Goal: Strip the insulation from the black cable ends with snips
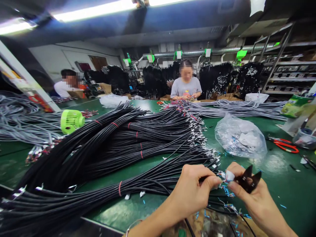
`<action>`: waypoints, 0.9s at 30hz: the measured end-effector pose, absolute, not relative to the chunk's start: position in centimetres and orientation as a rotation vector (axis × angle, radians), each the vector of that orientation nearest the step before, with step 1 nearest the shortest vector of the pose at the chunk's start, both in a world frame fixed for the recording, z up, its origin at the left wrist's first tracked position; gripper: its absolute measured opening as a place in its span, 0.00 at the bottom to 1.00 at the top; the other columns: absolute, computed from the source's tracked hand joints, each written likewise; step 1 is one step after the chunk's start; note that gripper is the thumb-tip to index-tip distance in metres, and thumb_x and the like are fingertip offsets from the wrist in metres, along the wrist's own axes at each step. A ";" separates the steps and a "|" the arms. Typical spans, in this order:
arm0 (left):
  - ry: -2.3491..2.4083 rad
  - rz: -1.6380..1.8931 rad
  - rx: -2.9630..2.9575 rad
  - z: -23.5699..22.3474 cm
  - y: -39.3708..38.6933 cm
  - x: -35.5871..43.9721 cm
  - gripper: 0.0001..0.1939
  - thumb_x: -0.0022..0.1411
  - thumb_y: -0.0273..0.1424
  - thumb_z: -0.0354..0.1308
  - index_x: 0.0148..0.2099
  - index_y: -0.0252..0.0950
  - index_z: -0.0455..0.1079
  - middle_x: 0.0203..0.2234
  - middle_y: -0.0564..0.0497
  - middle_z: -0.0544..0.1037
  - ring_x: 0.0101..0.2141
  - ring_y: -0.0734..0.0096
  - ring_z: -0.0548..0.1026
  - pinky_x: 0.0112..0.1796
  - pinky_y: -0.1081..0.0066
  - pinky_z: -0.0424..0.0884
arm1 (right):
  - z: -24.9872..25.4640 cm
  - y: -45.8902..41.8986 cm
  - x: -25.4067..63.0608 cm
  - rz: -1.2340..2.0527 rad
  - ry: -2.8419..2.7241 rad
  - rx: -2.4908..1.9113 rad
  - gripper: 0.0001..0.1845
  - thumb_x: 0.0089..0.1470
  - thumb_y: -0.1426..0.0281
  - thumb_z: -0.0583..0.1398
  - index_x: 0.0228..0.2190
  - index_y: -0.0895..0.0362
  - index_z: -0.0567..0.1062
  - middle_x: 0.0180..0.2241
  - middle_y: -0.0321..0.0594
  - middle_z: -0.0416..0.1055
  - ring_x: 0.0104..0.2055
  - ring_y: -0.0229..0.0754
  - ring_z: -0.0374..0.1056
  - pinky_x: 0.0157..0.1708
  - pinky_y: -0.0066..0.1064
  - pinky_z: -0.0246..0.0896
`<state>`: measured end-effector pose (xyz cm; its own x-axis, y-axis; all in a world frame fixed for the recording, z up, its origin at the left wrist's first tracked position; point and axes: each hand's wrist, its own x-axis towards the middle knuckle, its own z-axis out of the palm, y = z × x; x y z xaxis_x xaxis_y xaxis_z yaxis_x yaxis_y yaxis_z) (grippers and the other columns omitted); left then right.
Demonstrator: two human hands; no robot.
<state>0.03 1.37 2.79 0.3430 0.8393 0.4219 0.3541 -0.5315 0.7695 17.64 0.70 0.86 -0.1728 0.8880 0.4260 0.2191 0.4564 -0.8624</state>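
Note:
My left hand [191, 191] is closed in a pinch on the end of a black cable [209, 179] whose thin coloured wires stick out at the tip. My right hand [249, 194] is closed too, gripping small black thread snips [249, 179] in the palm while its thumb and finger press a small white piece [229, 176] at the cable's tip. Both hands meet just above the green table [283, 184]. Large bundles of black cables [118, 148] tied with red bands lie to the left, their stripped ends pointing towards my hands.
A clear plastic bag [240, 136] of small white parts lies beyond my hands. Red-handled scissors [285, 144] rest at the right. A green fan [71, 121] stands at the left. Grey cables [237, 108] stretch along the far side, where a person [186, 86] sits working. Another person [67, 84] sits far left.

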 end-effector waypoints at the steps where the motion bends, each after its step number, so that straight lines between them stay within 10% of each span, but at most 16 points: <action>1: 0.997 1.100 2.016 2.9 1.6 -0.1 0.11 0.59 0.24 0.56 0.27 0.31 0.77 0.18 0.50 0.76 0.20 0.75 0.67 0.23 0.75 0.59 | 0.8 0.7 17.5 0.951 -1.620 -0.933 0.13 0.54 0.59 0.59 0.26 0.55 0.71 0.24 0.35 0.62 0.25 0.37 0.58 0.23 0.27 0.56; 11: 1.124 1.231 1.832 1.7 1.7 1.1 0.10 0.57 0.28 0.58 0.25 0.31 0.74 0.18 0.52 0.72 0.20 0.76 0.64 0.22 0.76 0.57 | -0.2 1.2 16.7 1.200 -1.331 -1.046 0.15 0.52 0.56 0.60 0.33 0.56 0.69 0.20 0.27 0.52 0.16 0.29 0.41 0.13 0.22 0.36; 19: 1.095 1.095 1.763 1.9 1.7 0.9 0.22 0.62 0.34 0.49 0.17 0.32 0.67 0.11 0.56 0.61 0.17 0.78 0.55 0.20 0.74 0.50 | 1.1 1.8 19.2 0.357 -1.379 -1.232 0.07 0.55 0.64 0.59 0.30 0.54 0.66 0.22 0.31 0.60 0.21 0.35 0.57 0.20 0.25 0.54; 27: 1.092 1.101 1.830 1.9 1.5 0.8 0.21 0.62 0.32 0.50 0.19 0.32 0.69 0.12 0.56 0.62 0.17 0.79 0.56 0.21 0.75 0.51 | 1.6 0.8 17.3 0.552 -1.777 -1.034 0.11 0.55 0.66 0.59 0.23 0.56 0.72 0.23 0.36 0.64 0.25 0.37 0.59 0.24 0.28 0.55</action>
<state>0.81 1.54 1.86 0.2739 0.9136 0.3004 0.2926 -0.3767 0.8789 17.32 0.75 1.56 -0.1690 0.8403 0.5151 0.4004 0.5361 -0.7432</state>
